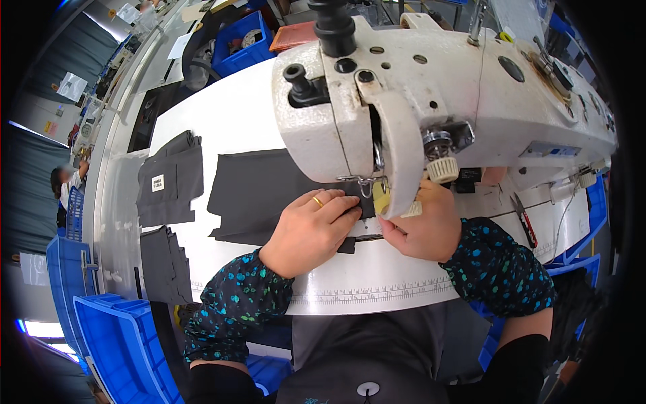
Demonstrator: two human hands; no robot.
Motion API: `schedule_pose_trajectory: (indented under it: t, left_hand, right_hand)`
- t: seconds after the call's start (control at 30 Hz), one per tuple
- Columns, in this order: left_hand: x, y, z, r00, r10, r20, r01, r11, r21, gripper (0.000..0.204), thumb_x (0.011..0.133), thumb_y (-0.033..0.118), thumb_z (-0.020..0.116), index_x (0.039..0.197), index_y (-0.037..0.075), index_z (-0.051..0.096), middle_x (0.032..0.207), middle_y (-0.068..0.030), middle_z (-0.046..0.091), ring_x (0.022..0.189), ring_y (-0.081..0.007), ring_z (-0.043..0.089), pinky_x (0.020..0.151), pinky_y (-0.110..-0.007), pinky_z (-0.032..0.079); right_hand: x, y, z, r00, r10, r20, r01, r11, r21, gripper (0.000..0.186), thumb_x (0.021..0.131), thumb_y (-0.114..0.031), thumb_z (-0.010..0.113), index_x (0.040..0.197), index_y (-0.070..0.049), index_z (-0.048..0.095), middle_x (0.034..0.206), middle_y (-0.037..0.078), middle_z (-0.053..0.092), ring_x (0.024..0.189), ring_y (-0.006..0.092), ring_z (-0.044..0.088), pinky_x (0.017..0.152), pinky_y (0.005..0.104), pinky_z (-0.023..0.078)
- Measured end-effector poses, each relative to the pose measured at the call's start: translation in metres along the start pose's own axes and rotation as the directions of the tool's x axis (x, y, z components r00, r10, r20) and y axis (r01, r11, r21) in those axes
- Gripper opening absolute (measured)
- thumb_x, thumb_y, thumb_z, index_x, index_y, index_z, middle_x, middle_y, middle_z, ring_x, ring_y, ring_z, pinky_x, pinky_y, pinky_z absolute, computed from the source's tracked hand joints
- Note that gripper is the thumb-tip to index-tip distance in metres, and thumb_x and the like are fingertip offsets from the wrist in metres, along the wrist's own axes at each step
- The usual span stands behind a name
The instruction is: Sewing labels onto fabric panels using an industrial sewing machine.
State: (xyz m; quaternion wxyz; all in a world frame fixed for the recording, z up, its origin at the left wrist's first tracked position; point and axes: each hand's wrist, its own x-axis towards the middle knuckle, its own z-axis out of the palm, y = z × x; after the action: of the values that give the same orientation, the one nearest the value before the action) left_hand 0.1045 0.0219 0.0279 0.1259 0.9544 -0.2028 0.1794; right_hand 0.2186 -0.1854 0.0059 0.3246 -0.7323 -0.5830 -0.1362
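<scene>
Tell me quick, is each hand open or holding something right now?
Left hand: fingers bent, resting on the dark fabric; grip cannot be told.
Right hand: beside the sewing machine, fingers partly hidden; grip cannot be told.

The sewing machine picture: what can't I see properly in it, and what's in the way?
All in the head view:
- Some fingers of the right hand's grip: hidden behind the curved white part of the sewing machine.
- Some of the dark cloth: covered by the left hand's grip.
- The needle's tip: too small to make out.
- The lower-left blue bin: cut off by the bottom edge.
</scene>
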Motion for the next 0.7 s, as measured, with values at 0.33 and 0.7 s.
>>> schedule_pose_trajectory:
  t: [0.33,0.7]
  left_hand:
    - [-0.001,0.0,-0.005,0.996,0.011,0.087,-0.013,1.0,0.019,0.025,0.078,0.009,0.066,0.102,0.007,0.075,0.112,-0.0057,0.071,0.107,-0.0239,0.067,0.095,-0.037,0.054]
    - [0.003,-0.005,-0.007,0.996,0.01,0.089,-0.015,0.998,0.058,0.029,0.077,0.01,0.069,0.105,0.011,0.077,0.115,-0.0032,0.071,0.109,-0.0234,0.067,0.099,-0.039,0.052]
  right_hand:
    - [-0.005,0.001,0.004,0.997,0.027,0.079,-0.031,0.999,0.043,0.024,0.072,-0.015,0.074,0.095,-0.013,0.079,0.067,0.007,0.057,0.062,0.0271,0.058,0.063,0.0405,0.048]
    - [-0.007,0.006,0.011,0.999,0.016,0.05,-0.015,1.0,-0.021,0.015,0.071,-0.016,0.074,0.083,-0.007,0.073,0.066,0.008,0.058,0.067,0.0292,0.059,0.065,0.0423,0.048]
